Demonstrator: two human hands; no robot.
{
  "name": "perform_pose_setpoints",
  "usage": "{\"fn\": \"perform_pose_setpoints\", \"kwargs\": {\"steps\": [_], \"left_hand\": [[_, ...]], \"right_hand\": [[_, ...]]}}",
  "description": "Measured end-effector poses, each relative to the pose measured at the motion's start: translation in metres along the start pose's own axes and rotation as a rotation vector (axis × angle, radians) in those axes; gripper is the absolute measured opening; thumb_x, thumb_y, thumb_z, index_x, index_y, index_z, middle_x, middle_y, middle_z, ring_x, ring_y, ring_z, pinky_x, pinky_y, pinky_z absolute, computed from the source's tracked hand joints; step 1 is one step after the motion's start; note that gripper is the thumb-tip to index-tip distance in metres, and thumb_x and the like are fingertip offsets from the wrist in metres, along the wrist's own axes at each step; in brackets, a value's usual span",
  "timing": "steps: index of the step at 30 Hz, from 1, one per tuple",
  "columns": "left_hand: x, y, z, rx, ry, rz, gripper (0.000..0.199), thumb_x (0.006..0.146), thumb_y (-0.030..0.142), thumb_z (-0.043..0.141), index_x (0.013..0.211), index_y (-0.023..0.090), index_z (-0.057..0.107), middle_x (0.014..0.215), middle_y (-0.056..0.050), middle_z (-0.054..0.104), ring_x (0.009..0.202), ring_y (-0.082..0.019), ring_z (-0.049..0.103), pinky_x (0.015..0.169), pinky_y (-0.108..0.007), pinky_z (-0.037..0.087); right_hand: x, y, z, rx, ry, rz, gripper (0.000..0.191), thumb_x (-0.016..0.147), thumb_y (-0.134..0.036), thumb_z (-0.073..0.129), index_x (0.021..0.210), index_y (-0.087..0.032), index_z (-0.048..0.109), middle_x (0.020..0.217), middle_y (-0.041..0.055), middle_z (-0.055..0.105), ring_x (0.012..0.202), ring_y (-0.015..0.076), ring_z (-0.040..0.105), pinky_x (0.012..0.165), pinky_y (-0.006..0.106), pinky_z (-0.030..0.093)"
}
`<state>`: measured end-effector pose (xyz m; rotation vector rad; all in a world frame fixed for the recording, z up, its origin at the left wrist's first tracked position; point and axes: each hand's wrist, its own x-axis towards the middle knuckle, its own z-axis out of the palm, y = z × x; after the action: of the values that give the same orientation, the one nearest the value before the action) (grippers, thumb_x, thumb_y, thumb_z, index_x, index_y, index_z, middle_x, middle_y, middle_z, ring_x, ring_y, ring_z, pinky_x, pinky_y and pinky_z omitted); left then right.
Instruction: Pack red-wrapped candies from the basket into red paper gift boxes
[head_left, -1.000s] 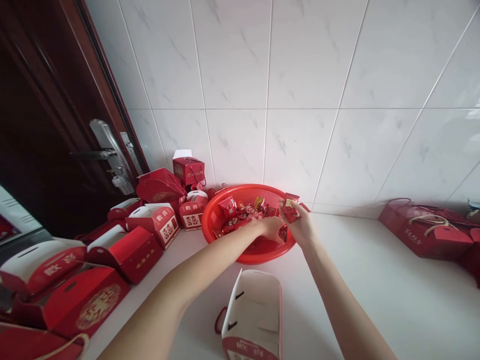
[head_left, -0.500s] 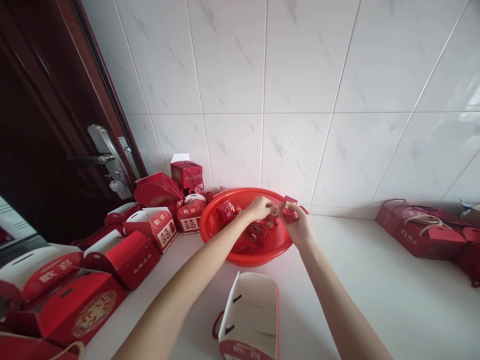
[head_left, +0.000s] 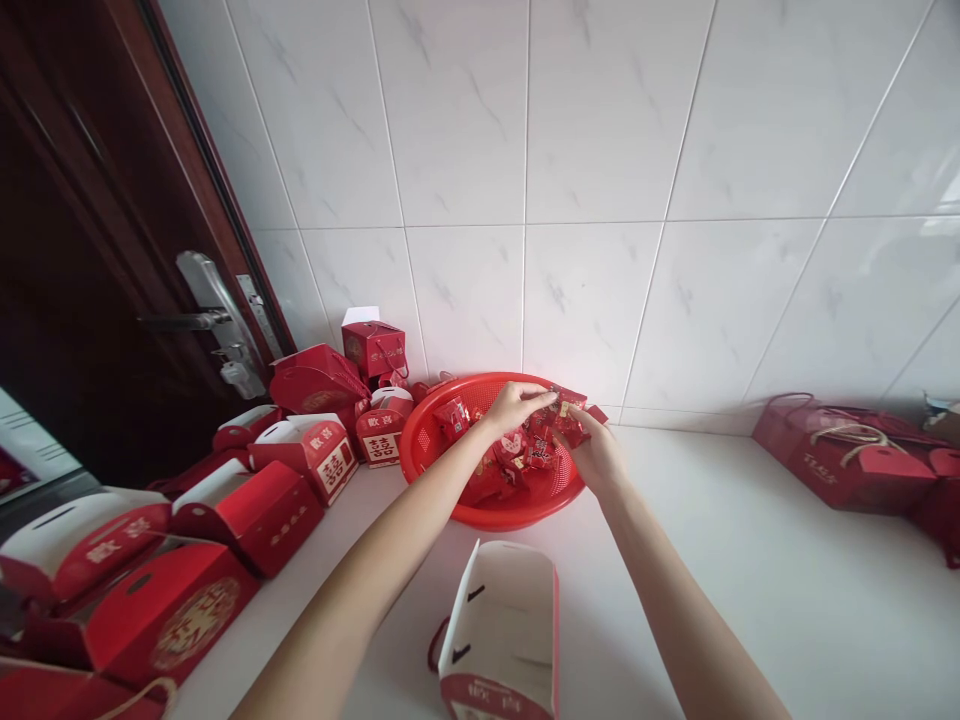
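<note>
A red plastic basket stands against the tiled wall with several red wrapped packets inside. Over its right half, my right hand is closed on red packets. My left hand reaches over the basket from the left, its thumb and fingers pinched at the edge of those same packets. Nearer to me, between my forearms, is an open white-lined box with a red cord at its left side; no contents show in it.
Several red boxes crowd the left side up to the wall. At the far right lie a red box with a twine handle and other red items. A dark door with a metal handle is at the left.
My left hand has moved slightly, its fingers now stretched to the packets at my right hand. The held packets have turned and shifted a little left.
</note>
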<state>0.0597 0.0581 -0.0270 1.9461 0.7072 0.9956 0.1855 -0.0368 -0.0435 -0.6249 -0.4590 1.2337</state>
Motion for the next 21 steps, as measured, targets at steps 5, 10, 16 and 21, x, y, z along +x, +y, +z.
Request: {"fn": "perform_pose_setpoints", "kwargs": {"steps": [5, 10, 16, 21], "left_hand": [[0.003, -0.015, -0.015, 0.349, 0.062, -0.304, 0.031, 0.091, 0.037, 0.051, 0.076, 0.016, 0.069, 0.08, -0.004, 0.07, 0.076, -0.016, 0.063, 0.073, -0.027, 0.047], [-0.006, -0.027, -0.032, 0.499, -0.066, -0.557, 0.028, 0.068, 0.008, 0.064, 0.045, 0.018, 0.052, 0.043, 0.002, 0.049, 0.054, -0.016, 0.054, 0.06, -0.029, 0.042], [-0.011, -0.015, -0.027, 0.383, -0.349, -0.676, 0.018, 0.065, 0.001, 0.062, 0.068, 0.015, 0.073, 0.065, 0.0, 0.071, 0.065, -0.017, 0.067, 0.063, -0.024, 0.048], [-0.002, -0.014, -0.032, 0.497, -0.134, -0.62, 0.031, 0.08, 0.003, 0.05, 0.092, 0.017, 0.075, 0.095, -0.006, 0.077, 0.089, -0.016, 0.071, 0.075, -0.022, 0.052]], "right_hand": [[0.002, 0.001, 0.001, 0.026, 0.063, -0.029, 0.012, 0.063, -0.012, 0.079, 0.069, -0.018, 0.071, 0.077, 0.0006, 0.075, 0.078, 0.0161, 0.07, 0.068, 0.025, 0.057], [0.003, 0.001, 0.0, 0.041, 0.037, -0.034, 0.012, 0.063, -0.012, 0.079, 0.07, -0.018, 0.071, 0.079, 0.0025, 0.076, 0.08, 0.0173, 0.071, 0.071, 0.026, 0.059], [0.001, 0.001, 0.001, 0.039, 0.036, -0.023, 0.011, 0.062, -0.013, 0.079, 0.066, -0.018, 0.071, 0.073, 0.0018, 0.074, 0.074, 0.016, 0.069, 0.068, 0.025, 0.059], [0.003, 0.001, 0.001, 0.047, 0.054, -0.014, 0.013, 0.061, -0.013, 0.08, 0.064, -0.019, 0.069, 0.071, -0.0003, 0.073, 0.07, 0.0136, 0.068, 0.063, 0.022, 0.056]]}}
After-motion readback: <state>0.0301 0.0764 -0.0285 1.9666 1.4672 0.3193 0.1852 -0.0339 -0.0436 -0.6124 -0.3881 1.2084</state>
